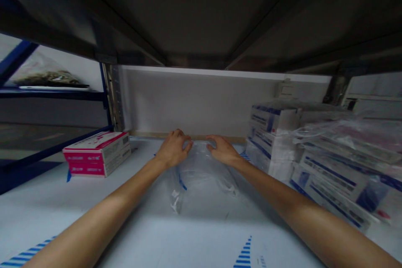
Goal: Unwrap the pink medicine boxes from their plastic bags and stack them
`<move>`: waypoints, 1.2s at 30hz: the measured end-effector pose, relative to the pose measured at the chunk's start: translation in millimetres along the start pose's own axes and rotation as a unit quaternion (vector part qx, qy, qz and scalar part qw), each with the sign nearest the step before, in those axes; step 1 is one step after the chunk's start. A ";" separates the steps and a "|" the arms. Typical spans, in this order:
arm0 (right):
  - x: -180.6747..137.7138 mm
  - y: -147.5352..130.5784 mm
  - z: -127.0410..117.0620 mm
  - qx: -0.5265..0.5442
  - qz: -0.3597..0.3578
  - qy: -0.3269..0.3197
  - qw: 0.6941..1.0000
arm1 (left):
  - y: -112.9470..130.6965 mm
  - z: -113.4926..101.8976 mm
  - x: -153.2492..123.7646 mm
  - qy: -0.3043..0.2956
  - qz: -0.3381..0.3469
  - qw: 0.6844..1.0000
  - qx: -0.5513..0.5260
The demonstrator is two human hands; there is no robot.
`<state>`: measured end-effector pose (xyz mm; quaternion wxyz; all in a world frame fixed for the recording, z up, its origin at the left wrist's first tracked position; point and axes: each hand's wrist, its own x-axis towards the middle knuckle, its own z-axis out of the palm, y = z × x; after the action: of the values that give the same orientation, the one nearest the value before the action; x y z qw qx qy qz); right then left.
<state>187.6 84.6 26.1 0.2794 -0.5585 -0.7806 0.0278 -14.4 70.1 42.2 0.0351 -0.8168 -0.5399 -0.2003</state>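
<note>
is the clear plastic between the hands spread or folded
Mostly spread: the clear plastic lies low across the shelf between the left hand and right hand, its near corners crumpled.

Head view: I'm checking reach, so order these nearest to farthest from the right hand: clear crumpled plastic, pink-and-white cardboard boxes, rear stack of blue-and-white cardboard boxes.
1. Clear crumpled plastic: at the right hand, toward its left.
2. Rear blue-and-white stack: just right.
3. Pink-and-white boxes: far left, past the left hand.
</note>
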 end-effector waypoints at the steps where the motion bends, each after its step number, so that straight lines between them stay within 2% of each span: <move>1: 2.9 -5.5 5.3 -0.014 -0.013 -0.013 1.000 | 3.1 8.1 -1.0 0.004 -0.015 1.000 0.014; 3: 5.0 -14.1 18.0 -0.039 -0.029 -0.046 0.998 | 5.9 22.5 -4.4 -0.011 -0.046 0.998 0.039; 7: 2.2 -14.5 40.4 -0.068 -0.018 -0.123 0.990 | 3.3 39.2 -12.4 -0.095 -0.101 0.988 0.064; 12: 0.3 4.4 50.2 -0.070 -0.003 -0.188 0.980 | 9.7 40.4 -19.1 -0.194 -0.144 0.968 0.074; 18: -0.4 13.6 55.6 -0.043 0.000 -0.217 0.975 | 19.6 37.4 -21.1 -0.218 -0.164 0.957 0.094; 21: 1.2 12.8 54.4 -0.002 0.008 -0.199 0.980 | 18.1 35.4 -22.8 -0.206 -0.147 0.962 0.100; 23: 4.7 14.4 49.7 0.043 0.009 -0.162 0.986 | 16.6 29.7 -23.9 -0.189 -0.120 0.970 0.100; 27: 11.7 24.6 30.2 0.126 0.014 -0.066 0.990 | 18.3 4.4 -24.9 -0.149 -0.008 0.985 0.081; 30: 3.9 31.7 12.4 0.150 0.003 -0.021 0.988 | 25.5 -18.1 -27.5 -0.170 0.117 0.978 0.043; 32: -10.8 33.9 2.6 0.154 -0.014 -0.007 0.988 | 31.8 -28.9 -31.2 -0.204 0.170 0.964 0.030; 36: -48.2 38.9 -8.0 0.148 -0.049 0.036 0.987 | 39.3 -35.1 -37.8 -0.262 0.168 0.948 0.073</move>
<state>235.3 54.2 -0.5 0.3879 -0.4727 -0.7838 0.1088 -2.1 11.5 66.7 -0.0152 -0.9144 -0.3985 0.0691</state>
